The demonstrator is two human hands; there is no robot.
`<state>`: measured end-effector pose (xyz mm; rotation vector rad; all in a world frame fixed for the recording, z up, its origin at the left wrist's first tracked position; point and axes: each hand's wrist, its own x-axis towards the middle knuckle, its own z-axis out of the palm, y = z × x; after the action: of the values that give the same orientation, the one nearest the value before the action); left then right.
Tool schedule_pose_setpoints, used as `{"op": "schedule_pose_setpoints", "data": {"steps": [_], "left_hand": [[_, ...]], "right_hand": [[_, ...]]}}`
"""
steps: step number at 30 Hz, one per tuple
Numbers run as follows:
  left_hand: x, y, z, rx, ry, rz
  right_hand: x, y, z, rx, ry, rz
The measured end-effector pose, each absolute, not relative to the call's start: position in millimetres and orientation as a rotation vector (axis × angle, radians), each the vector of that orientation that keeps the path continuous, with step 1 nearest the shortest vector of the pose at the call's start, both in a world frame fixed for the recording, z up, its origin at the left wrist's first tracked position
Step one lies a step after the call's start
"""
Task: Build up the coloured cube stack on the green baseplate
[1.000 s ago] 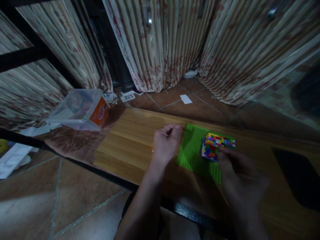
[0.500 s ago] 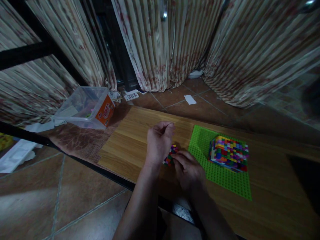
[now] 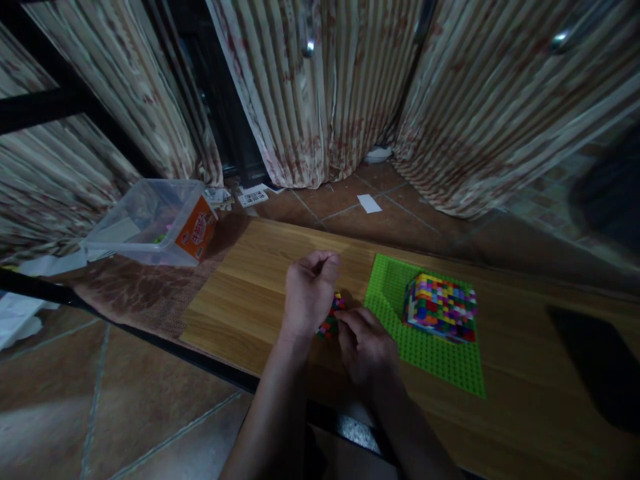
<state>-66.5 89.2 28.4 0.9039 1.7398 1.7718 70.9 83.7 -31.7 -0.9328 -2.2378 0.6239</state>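
My left hand [image 3: 311,290] is raised over the wooden tabletop, its fingers curled in and thumb pressed to them. Whatever it may hold is hidden. Low beside it, my right hand [image 3: 369,347] has thumb and forefinger pinched together at the edge of a small cluster of coloured toy bricks [image 3: 328,325]. Both hands partly cover this cluster, so I cannot tell whether its bricks are loose or joined. To the right, a multicoloured block built of toy bricks [image 3: 440,307] stands on a green studded baseplate [image 3: 440,363], apart from both hands.
A clear plastic bin [image 3: 135,250] with an orange label stands at the table's left end, a few coloured pieces inside. At the right lies a dark flat object [image 3: 595,360]. Striped curtains [image 3: 360,100] hang behind, and white paper [image 3: 369,203] lies on the tiled floor.
The view has shifted slightly, so the scene sits further left. Both hands keep nearly the same pose around the small brick cluster; the right fingertips stay at its edge.
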Motion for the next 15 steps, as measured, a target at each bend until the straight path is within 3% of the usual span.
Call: {"op": "schedule_pose_setpoints", "data": {"steps": [8,15], "left_hand": [[-61,94,26,0.905,1.728,1.682],[-43,95,34,1.027,1.545,1.479]], "right_hand": [[95,87,-9,-0.925,-1.973,0.984],[126,102,25,-1.024,-1.224,1.477]]}}
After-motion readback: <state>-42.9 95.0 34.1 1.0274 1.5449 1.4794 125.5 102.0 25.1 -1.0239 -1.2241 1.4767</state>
